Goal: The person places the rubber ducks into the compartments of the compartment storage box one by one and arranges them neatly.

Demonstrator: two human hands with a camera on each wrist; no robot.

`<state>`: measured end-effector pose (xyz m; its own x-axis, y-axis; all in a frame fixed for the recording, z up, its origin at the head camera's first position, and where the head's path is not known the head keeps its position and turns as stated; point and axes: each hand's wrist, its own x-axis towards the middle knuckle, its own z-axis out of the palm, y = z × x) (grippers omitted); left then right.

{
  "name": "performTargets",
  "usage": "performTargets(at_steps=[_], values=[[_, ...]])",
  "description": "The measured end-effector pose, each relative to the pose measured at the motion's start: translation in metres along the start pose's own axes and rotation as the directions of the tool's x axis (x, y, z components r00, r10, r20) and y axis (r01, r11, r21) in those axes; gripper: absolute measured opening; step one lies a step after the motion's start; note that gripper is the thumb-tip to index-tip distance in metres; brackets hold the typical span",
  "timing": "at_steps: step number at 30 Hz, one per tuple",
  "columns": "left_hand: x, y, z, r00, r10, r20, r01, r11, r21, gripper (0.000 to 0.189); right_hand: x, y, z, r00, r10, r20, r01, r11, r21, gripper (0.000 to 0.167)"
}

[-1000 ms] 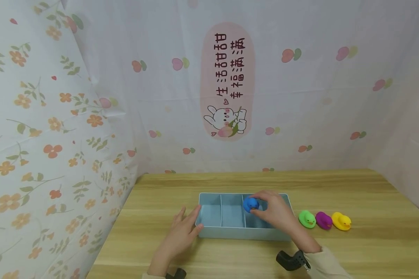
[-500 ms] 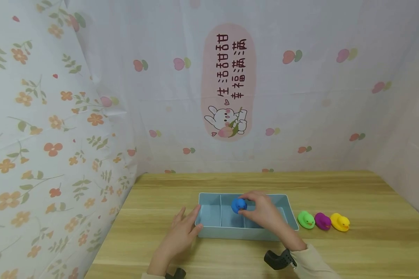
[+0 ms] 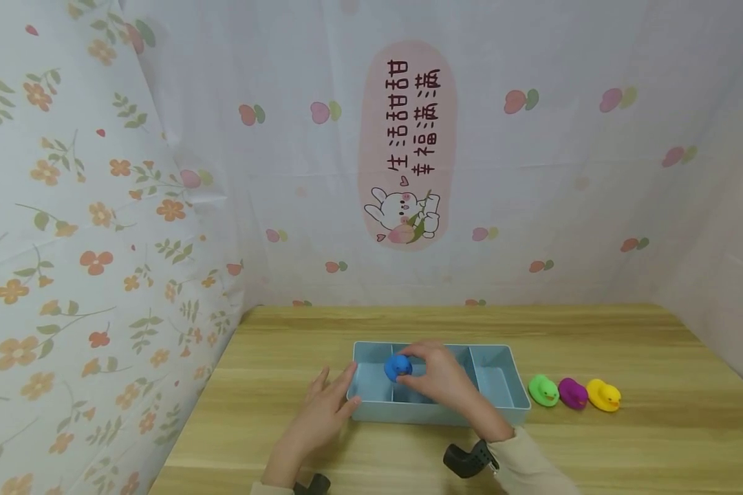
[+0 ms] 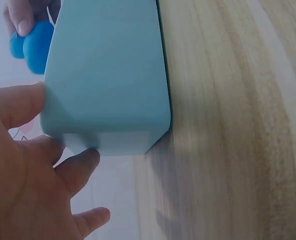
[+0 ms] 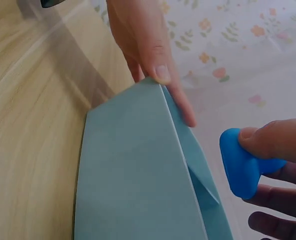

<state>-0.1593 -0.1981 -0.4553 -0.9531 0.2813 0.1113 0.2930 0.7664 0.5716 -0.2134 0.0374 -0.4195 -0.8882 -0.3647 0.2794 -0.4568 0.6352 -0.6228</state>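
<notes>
My right hand (image 3: 442, 375) pinches a blue rubber duck (image 3: 398, 368) between thumb and fingers. It holds the duck above the light blue divided box (image 3: 433, 412), around the divider beside the leftmost compartment. In the right wrist view the duck (image 5: 241, 165) is apart from the box's rim. My left hand (image 3: 323, 412) rests against the box's left end with its fingers spread. The left wrist view shows the thumb at the rim and fingertips (image 4: 90, 156) touching the end wall (image 4: 108, 142). The right hand hides part of the middle compartments.
Right of the box, a green duck (image 3: 543, 390), a purple duck (image 3: 573, 393) and a yellow duck (image 3: 603, 395) sit in a row on the wooden table (image 3: 669, 440). A floral cloth (image 3: 99, 275) hangs at the left, and a printed cloth (image 3: 532, 206) stands behind the table.
My right hand has carried the blue duck left across the box, from the third compartment towards the leftmost one. This uncovers the rightmost compartment. The left hand stays at the box's left end.
</notes>
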Motion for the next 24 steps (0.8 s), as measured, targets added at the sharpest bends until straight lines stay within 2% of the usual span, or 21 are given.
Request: performTargets(at_steps=[7,12,24], values=[[0.0,-0.002,0.0,1.0,0.004,0.008,-0.004,1.0,-0.009,0.058,0.01,-0.012,0.011,0.995,-0.091,0.034,0.092,0.995,-0.038,0.032],[0.001,-0.005,0.0,1.0,0.019,0.005,-0.019,1.0,-0.007,0.058,0.017,-0.015,0.021,0.99,-0.139,0.029,0.141,0.985,-0.096,0.032],[0.002,-0.004,0.0,1.0,0.014,0.013,-0.014,1.0,-0.002,0.057,0.025,-0.012,0.036,0.991,-0.114,0.07,0.125,0.974,-0.19,0.03]])
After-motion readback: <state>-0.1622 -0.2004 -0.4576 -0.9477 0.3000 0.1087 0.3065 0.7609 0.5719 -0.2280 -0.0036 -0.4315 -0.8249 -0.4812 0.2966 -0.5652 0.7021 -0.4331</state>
